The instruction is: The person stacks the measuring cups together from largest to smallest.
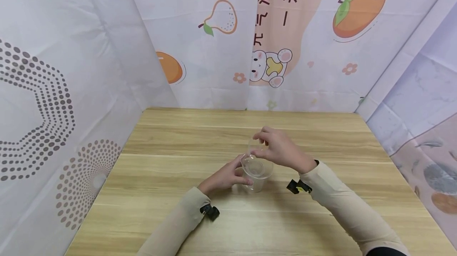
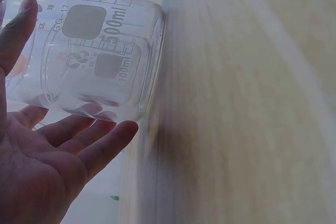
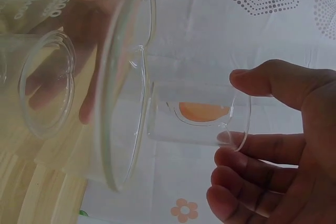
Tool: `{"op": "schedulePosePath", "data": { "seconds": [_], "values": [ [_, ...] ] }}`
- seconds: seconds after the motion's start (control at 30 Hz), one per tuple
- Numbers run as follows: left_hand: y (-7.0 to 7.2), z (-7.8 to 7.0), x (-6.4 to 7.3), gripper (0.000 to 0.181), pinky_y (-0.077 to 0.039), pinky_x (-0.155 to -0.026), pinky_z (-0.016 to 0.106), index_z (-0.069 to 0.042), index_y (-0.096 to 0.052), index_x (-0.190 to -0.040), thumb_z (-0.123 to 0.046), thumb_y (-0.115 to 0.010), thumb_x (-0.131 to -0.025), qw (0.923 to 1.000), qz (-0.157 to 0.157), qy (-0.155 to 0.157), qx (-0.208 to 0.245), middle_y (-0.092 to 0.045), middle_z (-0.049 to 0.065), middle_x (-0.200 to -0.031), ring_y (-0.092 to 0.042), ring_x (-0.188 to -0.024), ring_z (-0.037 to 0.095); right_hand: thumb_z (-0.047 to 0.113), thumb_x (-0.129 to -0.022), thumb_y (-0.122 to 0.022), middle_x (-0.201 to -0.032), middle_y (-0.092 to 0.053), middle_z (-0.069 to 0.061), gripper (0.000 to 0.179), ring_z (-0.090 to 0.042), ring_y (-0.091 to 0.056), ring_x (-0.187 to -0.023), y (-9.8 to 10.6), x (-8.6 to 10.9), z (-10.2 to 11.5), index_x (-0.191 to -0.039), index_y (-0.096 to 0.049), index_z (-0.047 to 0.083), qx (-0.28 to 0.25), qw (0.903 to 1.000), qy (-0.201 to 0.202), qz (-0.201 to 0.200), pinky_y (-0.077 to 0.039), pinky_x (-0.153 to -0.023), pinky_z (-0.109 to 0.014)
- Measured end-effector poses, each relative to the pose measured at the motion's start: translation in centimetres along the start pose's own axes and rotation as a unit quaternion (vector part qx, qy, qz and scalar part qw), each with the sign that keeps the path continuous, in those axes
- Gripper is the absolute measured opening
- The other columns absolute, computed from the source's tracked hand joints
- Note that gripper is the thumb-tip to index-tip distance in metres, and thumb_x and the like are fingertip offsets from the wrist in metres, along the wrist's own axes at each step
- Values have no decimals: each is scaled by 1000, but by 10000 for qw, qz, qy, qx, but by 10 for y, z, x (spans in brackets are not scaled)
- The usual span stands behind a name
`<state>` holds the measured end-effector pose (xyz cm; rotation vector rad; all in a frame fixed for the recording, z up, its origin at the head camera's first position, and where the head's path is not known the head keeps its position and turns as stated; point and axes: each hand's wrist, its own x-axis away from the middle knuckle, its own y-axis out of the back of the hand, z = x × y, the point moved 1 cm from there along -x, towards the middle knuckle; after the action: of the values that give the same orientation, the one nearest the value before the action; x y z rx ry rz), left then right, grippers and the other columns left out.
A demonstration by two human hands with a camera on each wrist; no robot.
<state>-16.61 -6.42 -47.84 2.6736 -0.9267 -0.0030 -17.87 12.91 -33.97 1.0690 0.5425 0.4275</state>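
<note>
A clear glass 500 ml beaker stands on the wooden table, and a 100 ml beaker sits inside it. My left hand holds the large beaker from its left side, thumb on the near side and fingers on the far side, as the left wrist view also shows. Over the large beaker's mouth, my right hand pinches a smaller clear beaker by its rim, thumb opposite the fingers. That small beaker's base is right at the large beaker's rim in the right wrist view.
The wooden table extends around both hands. Printed white curtains hang behind it and along both sides. A small black camera mount is strapped to the left wrist, another to the right.
</note>
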Motion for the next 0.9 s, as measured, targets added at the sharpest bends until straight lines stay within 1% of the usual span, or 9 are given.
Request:
{"op": "schedulePosePath", "data": {
  "seconds": [0.1,0.2,0.27,0.4,0.5,0.6,0.67,0.9],
  "values": [
    [0,1,0,89,-44,-108,45,-41,-20,-152,-31,-77,-84,10000,-1,2,10,-39,6,-155,-51,-132,30,31,-82,-77,-91,-62,-3,40,-14,-57,-76,0,0,0,-110,-69,5,-17,9999,-26,115,-47,-63,-25],
    [1,2,0,88,-41,-110,46,-43,-20,-151,-32,-77,-84,10000,2,9,7,-39,4,-155,-51,-131,29,32,-82,-77,-91,-64,-5,39,-17,-60,-79,-1,0,-2,-109,-70,4,-49,9998,38,207,-48,-64,-26],
    [1,3,0,89,-40,-111,47,-42,-19,-152,-33,-77,-84,10000,9,5,0,-38,4,-155,-51,-132,29,31,-82,-77,-90,-65,-4,37,-18,-60,-79,-1,1,-2,-107,-71,5,-52,9996,81,276,-48,-64,-26],
    [1,4,0,93,-41,-110,48,-33,-16,-156,-33,-76,-85,10000,57,-19,17,-36,6,-156,-53,-130,31,28,-80,-78,-89,-64,-2,35,-17,-60,-79,-3,3,-3,-105,-71,5,-52,9991,151,400,-48,-65,-25],
    [1,3,0,95,-41,-110,48,-31,-14,-157,-33,-76,-85,10000,69,0,15,-36,6,-157,-53,-129,31,26,-80,-78,-90,-63,-2,35,-18,-60,-81,-4,3,-3,-106,-71,4,-84,9987,134,490,-48,-65,-25],
    [1,2,0,95,-40,-111,48,-33,-14,-156,-35,-76,-84,10000,49,42,3,-36,7,-156,-53,-130,31,26,-81,-77,-91,-63,-3,34,-20,-61,-82,-5,4,-3,-107,-71,4,-88,9982,129,576,-48,-65,-25],
    [1,2,1,94,-39,-112,48,-35,-14,-156,-35,-76,-84,10000,39,66,-7,-36,7,-157,-52,-130,31,26,-81,-77,-91,-64,-3,34,-18,-60,-81,-6,4,-4,-107,-71,4,-54,9979,148,628,-48,-65,-24],
    [1,1,1,92,-39,-112,47,-38,-15,-154,-36,-75,-85,9999,60,109,-15,-31,2,-160,-51,-132,30,25,-81,-77,-94,-64,-3,34,-17,-61,-83,-10,5,-6,-107,-71,4,-17,9966,209,797,-51,-67,-26]
  ]
}}
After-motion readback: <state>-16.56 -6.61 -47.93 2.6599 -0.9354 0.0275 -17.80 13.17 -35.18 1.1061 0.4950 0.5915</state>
